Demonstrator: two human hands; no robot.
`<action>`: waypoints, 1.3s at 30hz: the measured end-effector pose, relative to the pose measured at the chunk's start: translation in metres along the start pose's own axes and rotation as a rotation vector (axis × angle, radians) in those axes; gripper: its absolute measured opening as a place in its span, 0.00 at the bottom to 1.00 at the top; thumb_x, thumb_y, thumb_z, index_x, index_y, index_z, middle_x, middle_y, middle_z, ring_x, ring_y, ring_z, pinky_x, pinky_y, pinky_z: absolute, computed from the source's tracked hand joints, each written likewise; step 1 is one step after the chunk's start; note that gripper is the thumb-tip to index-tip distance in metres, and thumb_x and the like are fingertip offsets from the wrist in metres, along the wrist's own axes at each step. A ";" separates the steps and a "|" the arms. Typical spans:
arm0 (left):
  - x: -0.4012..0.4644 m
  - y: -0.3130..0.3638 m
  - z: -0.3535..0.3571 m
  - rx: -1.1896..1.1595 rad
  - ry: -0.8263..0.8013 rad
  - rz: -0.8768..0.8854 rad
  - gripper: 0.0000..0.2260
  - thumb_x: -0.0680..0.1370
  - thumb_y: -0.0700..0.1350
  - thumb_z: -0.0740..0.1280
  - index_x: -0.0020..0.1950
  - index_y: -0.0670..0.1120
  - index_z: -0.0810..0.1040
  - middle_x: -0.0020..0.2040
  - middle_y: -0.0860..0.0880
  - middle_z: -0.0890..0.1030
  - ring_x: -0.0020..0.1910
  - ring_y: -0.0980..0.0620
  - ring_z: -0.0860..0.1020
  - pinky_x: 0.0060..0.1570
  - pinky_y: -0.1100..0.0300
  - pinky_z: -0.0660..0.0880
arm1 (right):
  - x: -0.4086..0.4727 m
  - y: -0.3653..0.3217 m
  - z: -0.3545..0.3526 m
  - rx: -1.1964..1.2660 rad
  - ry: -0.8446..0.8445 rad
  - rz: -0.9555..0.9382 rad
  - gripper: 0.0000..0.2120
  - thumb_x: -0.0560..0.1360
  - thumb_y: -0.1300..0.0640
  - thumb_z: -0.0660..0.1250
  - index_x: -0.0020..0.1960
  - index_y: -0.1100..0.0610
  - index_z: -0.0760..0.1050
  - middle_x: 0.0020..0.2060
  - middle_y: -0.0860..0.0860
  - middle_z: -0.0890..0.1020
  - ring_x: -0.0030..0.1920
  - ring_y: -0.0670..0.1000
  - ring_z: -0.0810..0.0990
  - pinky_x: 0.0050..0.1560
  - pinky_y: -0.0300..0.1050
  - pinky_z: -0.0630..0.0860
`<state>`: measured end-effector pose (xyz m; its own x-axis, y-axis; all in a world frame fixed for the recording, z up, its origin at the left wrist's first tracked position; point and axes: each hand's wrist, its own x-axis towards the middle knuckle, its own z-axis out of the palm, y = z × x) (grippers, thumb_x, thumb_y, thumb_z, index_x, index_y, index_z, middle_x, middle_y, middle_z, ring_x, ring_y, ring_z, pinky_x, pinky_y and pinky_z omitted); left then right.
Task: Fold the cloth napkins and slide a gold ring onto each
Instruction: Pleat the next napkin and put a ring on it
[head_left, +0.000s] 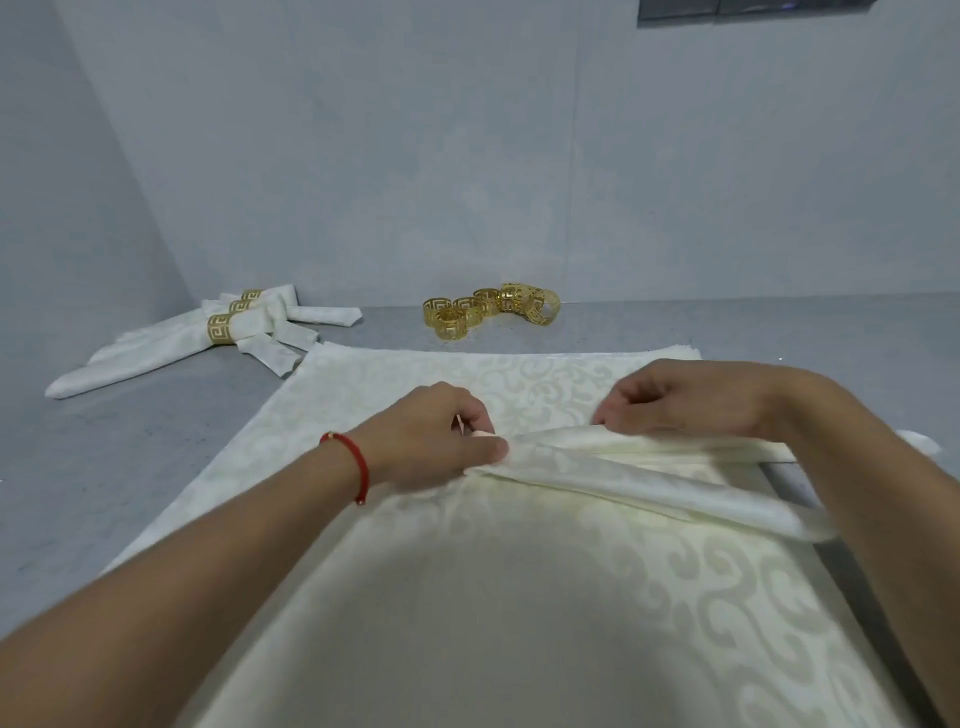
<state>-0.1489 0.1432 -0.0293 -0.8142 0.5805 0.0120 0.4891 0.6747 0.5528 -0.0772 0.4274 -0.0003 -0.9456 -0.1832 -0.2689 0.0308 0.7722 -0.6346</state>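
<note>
A cream patterned napkin (649, 478), folded into a long narrow band, lies across a flat stack of the same cloths (395, 379) and runs down to the right. My left hand (436, 441) pinches the band's left tip. My right hand (691, 397) grips its upper edge a little further right. Several loose gold rings (491, 309) sit in a cluster at the back of the table. At the back left lie three folded napkins (171, 345), each with a gold ring (221, 328) around it.
The grey table (104, 467) meets a pale wall at the back and on the left. A metal table edge (795, 488) shows at the right, beside the cloth stack. A red cord bracelet (353, 462) is on my left wrist.
</note>
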 end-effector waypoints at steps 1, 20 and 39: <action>-0.001 -0.002 0.004 -0.005 0.035 0.010 0.10 0.74 0.57 0.73 0.38 0.52 0.81 0.37 0.58 0.79 0.32 0.63 0.74 0.36 0.69 0.69 | -0.003 0.000 -0.005 -0.078 -0.005 0.060 0.11 0.81 0.45 0.67 0.47 0.51 0.82 0.39 0.40 0.79 0.40 0.41 0.76 0.49 0.37 0.72; -0.007 -0.001 0.030 -0.054 0.222 0.090 0.11 0.73 0.52 0.71 0.37 0.49 0.74 0.40 0.53 0.75 0.39 0.56 0.73 0.40 0.62 0.67 | -0.002 -0.075 -0.023 -0.081 -0.309 0.284 0.14 0.79 0.67 0.62 0.57 0.62 0.84 0.51 0.57 0.86 0.46 0.52 0.84 0.51 0.47 0.79; 0.008 0.005 -0.007 -0.111 -0.179 -0.116 0.19 0.76 0.61 0.70 0.39 0.45 0.82 0.37 0.53 0.82 0.41 0.52 0.79 0.49 0.60 0.77 | 0.022 -0.026 0.021 -0.071 0.159 -0.001 0.18 0.74 0.44 0.76 0.39 0.57 0.76 0.30 0.50 0.75 0.30 0.48 0.73 0.39 0.45 0.71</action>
<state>-0.1552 0.1484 -0.0204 -0.7899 0.5800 -0.1993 0.3498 0.6931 0.6303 -0.0921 0.3903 -0.0051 -0.9852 -0.0894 -0.1464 0.0123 0.8143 -0.5803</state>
